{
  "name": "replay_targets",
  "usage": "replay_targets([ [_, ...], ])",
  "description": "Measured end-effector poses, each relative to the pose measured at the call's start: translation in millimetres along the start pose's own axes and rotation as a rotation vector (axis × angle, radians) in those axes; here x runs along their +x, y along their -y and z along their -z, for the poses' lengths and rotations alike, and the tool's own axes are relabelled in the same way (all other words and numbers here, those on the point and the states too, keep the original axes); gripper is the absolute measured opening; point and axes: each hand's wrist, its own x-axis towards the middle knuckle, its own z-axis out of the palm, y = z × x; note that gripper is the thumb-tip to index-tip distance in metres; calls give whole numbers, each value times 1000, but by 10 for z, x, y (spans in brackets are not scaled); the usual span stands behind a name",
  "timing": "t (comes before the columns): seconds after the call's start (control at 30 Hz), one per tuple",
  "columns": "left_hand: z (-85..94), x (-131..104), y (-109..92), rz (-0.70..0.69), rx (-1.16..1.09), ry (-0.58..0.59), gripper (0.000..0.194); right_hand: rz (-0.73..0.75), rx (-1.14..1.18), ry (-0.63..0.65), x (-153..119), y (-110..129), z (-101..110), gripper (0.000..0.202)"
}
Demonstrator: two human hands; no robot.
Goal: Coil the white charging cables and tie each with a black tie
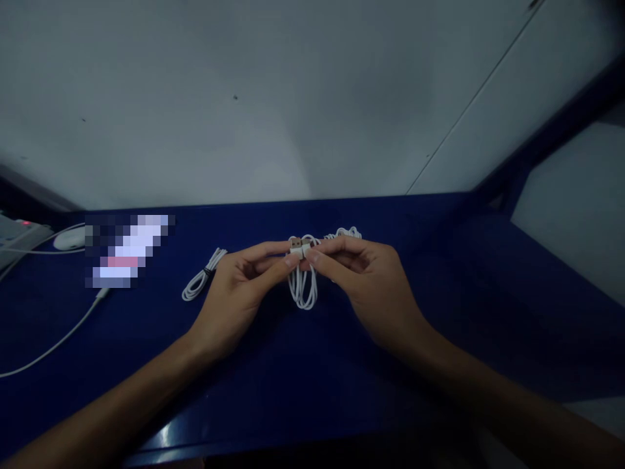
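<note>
A white USB cable (306, 296), coiled into a bundle, is held up between my two hands over the blue table. My left hand (239, 286) pinches it from the left, with thumb and forefinger by a metal USB plug (295, 243). From the right, my right hand (374, 273) grips the same bundle near a white connector end (307, 250). The loops hang down below my thumbs. Beside my left wrist lies another coiled white cable (199, 281) with a dark tie. Behind my right fingers is a further white cable bundle (349, 232), partly hidden.
On the left of the blue table (303, 378) lies a pixelated bright-screened device (131, 251) with a white cord (73, 345) plugged in. A white rounded object (69, 239) and a power strip (22, 231) with a red light are farther left. A pale wall (273, 117) rises behind.
</note>
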Motion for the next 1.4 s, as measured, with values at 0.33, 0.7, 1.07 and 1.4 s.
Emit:
replay_targets([
  [0.33, 25, 11, 29, 105, -121, 91, 30, -69, 59, 11, 26, -12, 4, 6],
  [0.7, -10, 12, -9, 127, -131, 65, 24, -62, 37, -1, 11, -32, -5, 8],
  [1.07, -2, 10, 9, 131, -121, 68, 24, -43, 20, 27, 10, -34, 11, 12],
  [1.4, -19, 0, 15, 147, -144, 99, 29, -14, -60, 23, 6, 55, 21, 8],
])
